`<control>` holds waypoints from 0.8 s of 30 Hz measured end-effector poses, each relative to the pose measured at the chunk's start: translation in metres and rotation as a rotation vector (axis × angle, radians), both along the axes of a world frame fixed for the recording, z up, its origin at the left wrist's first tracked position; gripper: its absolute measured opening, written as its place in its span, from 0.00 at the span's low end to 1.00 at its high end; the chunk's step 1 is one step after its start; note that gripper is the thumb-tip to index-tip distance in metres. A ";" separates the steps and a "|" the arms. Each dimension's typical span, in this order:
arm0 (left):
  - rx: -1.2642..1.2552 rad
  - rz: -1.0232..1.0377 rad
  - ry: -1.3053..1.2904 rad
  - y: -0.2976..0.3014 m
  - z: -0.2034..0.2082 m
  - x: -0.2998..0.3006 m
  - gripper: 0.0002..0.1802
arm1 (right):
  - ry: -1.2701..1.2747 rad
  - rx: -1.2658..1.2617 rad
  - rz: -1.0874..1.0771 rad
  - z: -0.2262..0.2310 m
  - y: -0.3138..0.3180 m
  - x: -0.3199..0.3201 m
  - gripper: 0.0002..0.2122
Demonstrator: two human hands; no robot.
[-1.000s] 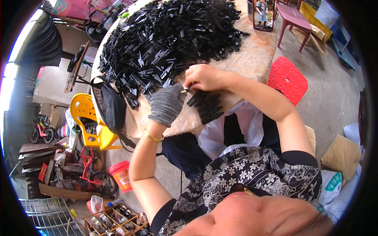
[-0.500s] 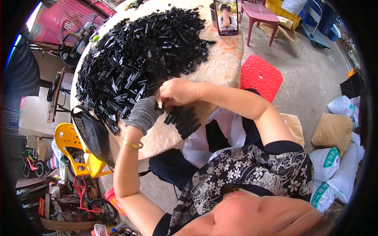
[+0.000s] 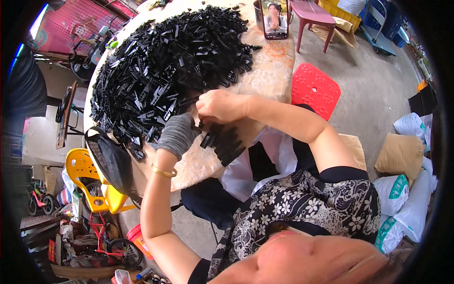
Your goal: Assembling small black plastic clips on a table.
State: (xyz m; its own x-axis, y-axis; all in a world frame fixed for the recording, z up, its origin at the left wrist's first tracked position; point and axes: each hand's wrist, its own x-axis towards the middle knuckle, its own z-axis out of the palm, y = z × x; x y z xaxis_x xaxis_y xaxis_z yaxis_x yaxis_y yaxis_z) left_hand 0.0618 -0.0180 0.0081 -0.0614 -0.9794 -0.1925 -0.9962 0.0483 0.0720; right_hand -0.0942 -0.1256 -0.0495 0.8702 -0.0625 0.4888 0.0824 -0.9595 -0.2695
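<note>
My left hand [image 3: 177, 136], in a grey knit glove with a gold bangle at the wrist, is closed close to the table's near edge. Almost meeting it, my bare right hand [image 3: 221, 106] is pinched, its fingertips turned down. A small dark bit of black plastic shows between the two hands' fingertips; its shape is mostly hidden. Just below my right hand, narrow black plastic pieces [image 3: 226, 146] lie side by side in a row at the table edge. Beyond both hands spreads a large heap of loose black plastic pieces [image 3: 161, 66].
The heap covers much of the cloth-covered table [image 3: 269, 66]. A phone [image 3: 275, 21] stands at its far right. A black mesh bag [image 3: 111, 158] hangs at the left edge beside a yellow chair [image 3: 85, 175]. A red stool [image 3: 316, 90] is to the right, with white sacks [image 3: 411, 208] farther off.
Both hands stay together at the same spot, with my right fingers shifted slightly. The whole view has moved a little; the heap and the row look the same.
</note>
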 end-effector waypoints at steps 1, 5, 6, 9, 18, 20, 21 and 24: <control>-0.030 -0.004 0.025 0.001 -0.002 -0.002 0.15 | -0.040 0.080 0.044 0.000 0.000 0.000 0.05; -0.135 0.013 0.163 0.005 -0.014 0.003 0.17 | -0.044 0.382 0.175 0.003 -0.001 0.004 0.06; -0.174 0.041 0.257 0.010 -0.018 0.008 0.17 | -0.005 0.452 0.195 0.005 -0.002 0.004 0.07; -0.285 0.081 0.492 0.023 -0.037 0.008 0.26 | 0.005 0.611 0.241 0.002 -0.010 0.002 0.06; -0.391 -0.016 0.544 0.042 -0.026 -0.006 0.33 | 0.353 1.217 0.370 0.018 -0.007 -0.006 0.10; -0.452 -0.089 0.656 0.040 -0.031 -0.004 0.33 | 0.389 1.262 0.300 0.026 -0.004 -0.007 0.08; -0.424 -0.074 0.600 0.041 -0.031 -0.002 0.33 | 0.369 1.251 0.308 0.025 -0.004 -0.005 0.08; -0.400 -0.084 0.438 0.040 -0.021 -0.015 0.29 | 0.292 1.168 0.292 0.012 -0.007 -0.008 0.08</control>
State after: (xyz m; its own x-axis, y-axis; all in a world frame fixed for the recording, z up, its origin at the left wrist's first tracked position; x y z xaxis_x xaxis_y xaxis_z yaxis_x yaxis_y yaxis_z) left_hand 0.0464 0.0218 -0.0131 -0.1322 -0.9590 0.2508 -0.8696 0.2337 0.4349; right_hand -0.1020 -0.1327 -0.0371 0.9917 -0.1155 0.0557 0.0457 -0.0877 -0.9951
